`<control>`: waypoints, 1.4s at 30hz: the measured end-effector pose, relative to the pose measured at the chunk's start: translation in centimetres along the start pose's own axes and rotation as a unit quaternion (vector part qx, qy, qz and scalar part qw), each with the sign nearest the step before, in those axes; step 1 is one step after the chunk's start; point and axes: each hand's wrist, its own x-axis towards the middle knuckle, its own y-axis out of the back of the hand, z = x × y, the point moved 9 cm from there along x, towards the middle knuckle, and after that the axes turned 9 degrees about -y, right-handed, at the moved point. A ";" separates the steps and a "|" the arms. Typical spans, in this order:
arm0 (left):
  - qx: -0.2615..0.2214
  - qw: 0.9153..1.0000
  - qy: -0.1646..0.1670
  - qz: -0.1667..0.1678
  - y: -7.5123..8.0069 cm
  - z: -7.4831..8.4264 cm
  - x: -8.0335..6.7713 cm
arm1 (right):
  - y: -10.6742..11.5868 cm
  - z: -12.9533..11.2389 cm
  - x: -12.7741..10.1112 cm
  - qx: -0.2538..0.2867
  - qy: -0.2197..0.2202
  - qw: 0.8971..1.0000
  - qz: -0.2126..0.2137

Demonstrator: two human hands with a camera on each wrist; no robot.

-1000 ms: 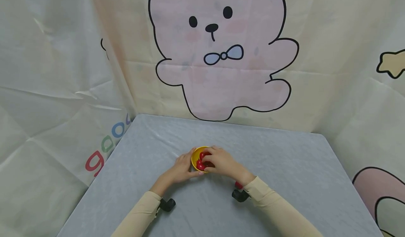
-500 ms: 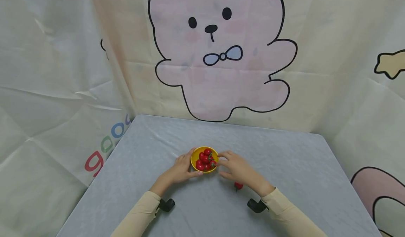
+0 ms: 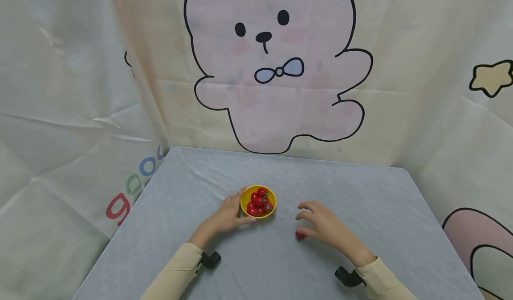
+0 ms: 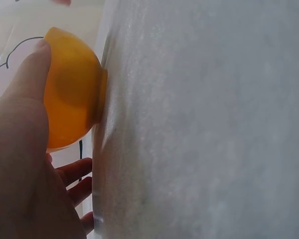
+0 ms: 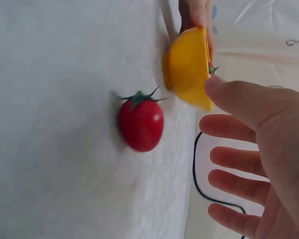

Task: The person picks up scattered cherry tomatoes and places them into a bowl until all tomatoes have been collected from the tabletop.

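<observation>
A yellow bowl stands on the table, holding several red cherry tomatoes. My left hand holds the bowl's left side between thumb and fingers; in the left wrist view, the thumb lies against the bowl near its rim. To the right, my right hand hovers with spread fingers and nothing in them. A single cherry tomato with a green stem lies on the cloth just below that hand's thumb. The head view hides part of this tomato behind the thumb.
A pale grey-blue cloth covers the table. Behind it hangs a cream curtain printed with a large pink bear. Dark wrist mounts stick out at both sleeves.
My right hand has left the tomatoes in the bowl and moved right and toward me, to the loose cherry tomato. The left hand has stayed at the bowl.
</observation>
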 end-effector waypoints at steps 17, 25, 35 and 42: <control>0.004 1.000 0.000 0.003 0.1 -0.1 0.0 | -2.7 1.8 -2.3 0.011 -0.041 0.999 -0.020; 0.007 1.000 -0.001 -0.001 -0.1 -0.1 0.0 | -3.7 2.1 -2.4 0.005 -0.038 0.999 -0.010; 0.005 1.000 0.005 -0.002 -0.2 -0.4 0.0 | -3.6 2.7 -2.4 -0.014 -0.062 0.998 0.011; 0.002 1.000 0.003 0.001 -0.2 -0.4 0.0 | -3.6 2.9 -2.2 -0.015 -0.083 0.996 -0.005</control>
